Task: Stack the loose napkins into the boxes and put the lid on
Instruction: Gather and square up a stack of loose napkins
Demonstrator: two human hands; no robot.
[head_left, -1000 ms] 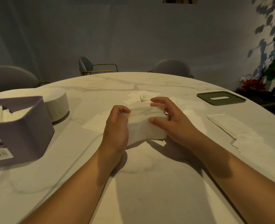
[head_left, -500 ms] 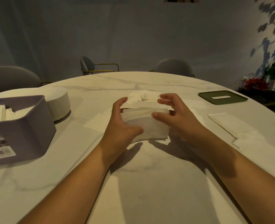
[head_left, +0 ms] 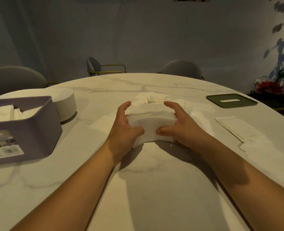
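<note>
A thick stack of white napkins point(head_left: 152, 121) sits at the table's middle. My left hand point(head_left: 124, 129) grips its left end and my right hand point(head_left: 179, 129) grips its right end, thumbs on the near face, fingers over the far side. More loose napkins point(head_left: 156, 98) lie just behind the stack, and others point(head_left: 237, 127) lie spread to the right. A purple box point(head_left: 23, 130) at the left holds napkins. A dark green lid point(head_left: 231, 100) with a slot lies flat at the far right.
A white round container point(head_left: 65, 105) stands behind the purple box. A single napkin point(head_left: 103, 124) lies left of my left hand. Grey chairs point(head_left: 181, 69) ring the marble table's far edge. Plants point(head_left: 271, 85) stand beyond the right side.
Both hands have closed in on the stack's ends and squared it up; the stack now looks thicker and tidier, and sits slightly nearer to me.
</note>
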